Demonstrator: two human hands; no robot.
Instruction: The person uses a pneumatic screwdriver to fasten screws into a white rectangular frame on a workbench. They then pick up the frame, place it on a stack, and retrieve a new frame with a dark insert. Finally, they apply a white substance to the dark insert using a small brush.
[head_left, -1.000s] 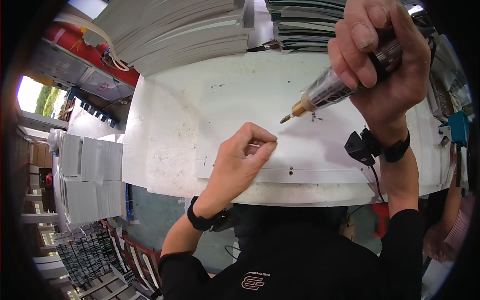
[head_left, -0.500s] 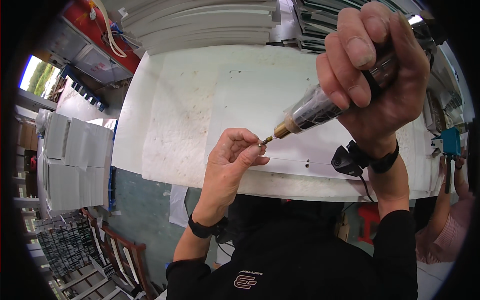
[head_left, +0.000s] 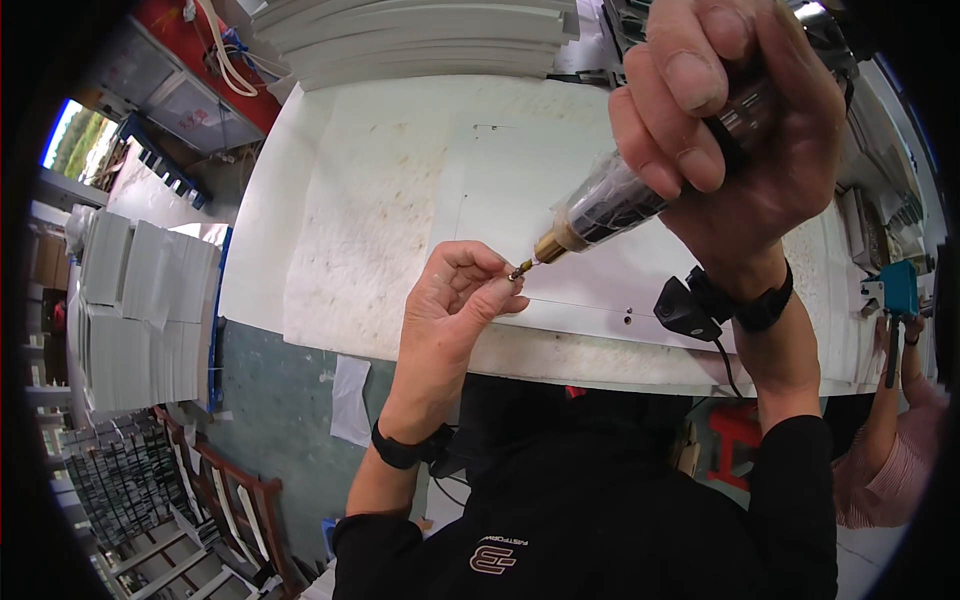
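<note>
Table [head_left: 265, 230] extends left of and beneath the panel [head_left: 590, 285], which lies flat. Driver [head_left: 615, 205] slants above the panel, its body wrapped by the right hand [head_left: 780, 170] high over the panel's right side. Left hand [head_left: 450, 305], by the panel's near left corner, presses thumb and finger together at the bit [head_left: 526, 266], pinching a tiny metal piece [head_left: 514, 275].

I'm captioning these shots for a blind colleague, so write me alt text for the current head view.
A person's right hand grips a screwdriver-like tool, its bit at what looks like a tiny metal piece pinched in the left hand. Below lies a white panel on a pale worktable, with stacked grey sheets at the far side.
</note>
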